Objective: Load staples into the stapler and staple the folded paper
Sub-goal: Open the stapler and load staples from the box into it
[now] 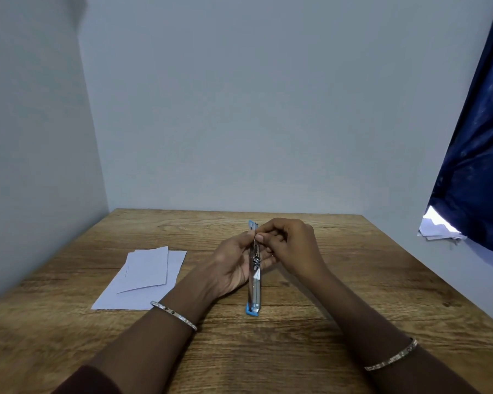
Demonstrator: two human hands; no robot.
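Observation:
A blue stapler (254,291) lies swung fully open along the middle of the wooden table (353,280), its metal staple channel facing up. My left hand (234,265) cups the stapler from the left side. My right hand (291,245) comes from the right, its thumb and fingers pinched over the channel near the far end; any staples between them are too small to make out. The folded white paper (143,277) lies flat on the table to the left of my hands, untouched.
Grey walls close the table at the back and on the left. A dark blue curtain (478,155) hangs at the right, with a small pile of white papers (439,228) beneath it, beyond the table's right edge.

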